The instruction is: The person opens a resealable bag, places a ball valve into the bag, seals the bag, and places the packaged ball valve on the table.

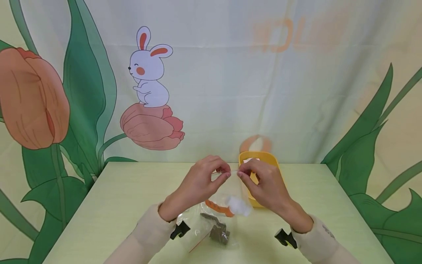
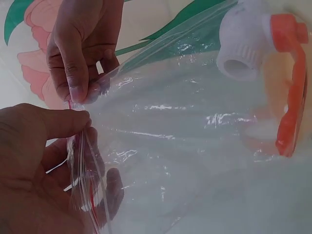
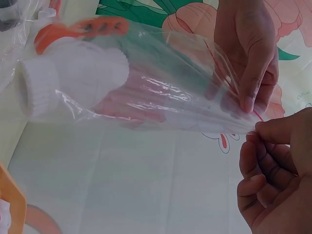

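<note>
Over table (image 1: 125,209) | left hand (image 1: 201,179), right hand (image 1: 268,183) pinch bag (image 2: 161,170) | handle (image 3: 73,31) marks unreadable

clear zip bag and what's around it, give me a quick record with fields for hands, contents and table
held: clear zip bag, red line near its mouth
left hand: pinches the bag's edge
right hand: pinches the same edge nearby
contents: white plastic fitting with orange handle
on table: grey fitting in another clear bag; yellow tray, its contents partly hidden
</note>
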{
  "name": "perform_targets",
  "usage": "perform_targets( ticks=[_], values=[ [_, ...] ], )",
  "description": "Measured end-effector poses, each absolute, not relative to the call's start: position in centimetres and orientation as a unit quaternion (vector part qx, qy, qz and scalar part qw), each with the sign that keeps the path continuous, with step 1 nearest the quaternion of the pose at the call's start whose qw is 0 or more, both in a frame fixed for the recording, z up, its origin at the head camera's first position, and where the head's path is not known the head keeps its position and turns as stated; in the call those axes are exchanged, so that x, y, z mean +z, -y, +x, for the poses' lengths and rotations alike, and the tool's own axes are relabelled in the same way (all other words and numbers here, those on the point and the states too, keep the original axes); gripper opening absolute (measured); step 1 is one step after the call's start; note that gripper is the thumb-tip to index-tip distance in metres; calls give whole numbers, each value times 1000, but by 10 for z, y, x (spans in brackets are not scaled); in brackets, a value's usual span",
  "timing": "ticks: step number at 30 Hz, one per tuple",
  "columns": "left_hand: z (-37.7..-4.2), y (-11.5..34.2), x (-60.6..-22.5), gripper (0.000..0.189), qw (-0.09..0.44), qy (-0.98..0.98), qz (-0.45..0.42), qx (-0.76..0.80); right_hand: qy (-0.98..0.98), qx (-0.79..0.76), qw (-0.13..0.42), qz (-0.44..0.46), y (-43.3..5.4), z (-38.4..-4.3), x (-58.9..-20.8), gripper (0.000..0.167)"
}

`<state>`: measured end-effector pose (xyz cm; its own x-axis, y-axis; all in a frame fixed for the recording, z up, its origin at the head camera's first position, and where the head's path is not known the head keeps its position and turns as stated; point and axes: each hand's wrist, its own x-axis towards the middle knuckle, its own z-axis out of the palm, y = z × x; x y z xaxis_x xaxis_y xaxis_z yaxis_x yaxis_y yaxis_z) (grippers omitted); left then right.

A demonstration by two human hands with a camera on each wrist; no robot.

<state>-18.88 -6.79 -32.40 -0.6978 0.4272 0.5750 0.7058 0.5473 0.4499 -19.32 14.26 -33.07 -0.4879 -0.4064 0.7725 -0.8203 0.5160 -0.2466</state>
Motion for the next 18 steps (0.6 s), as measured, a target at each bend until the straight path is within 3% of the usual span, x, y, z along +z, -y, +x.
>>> perform_targets(
  ticks=[18],
  values=[
    [-187, 73, -325, 5, 174, 854, -319, -372, 800, 324, 331, 381, -140, -192, -331, 14]
  ],
)
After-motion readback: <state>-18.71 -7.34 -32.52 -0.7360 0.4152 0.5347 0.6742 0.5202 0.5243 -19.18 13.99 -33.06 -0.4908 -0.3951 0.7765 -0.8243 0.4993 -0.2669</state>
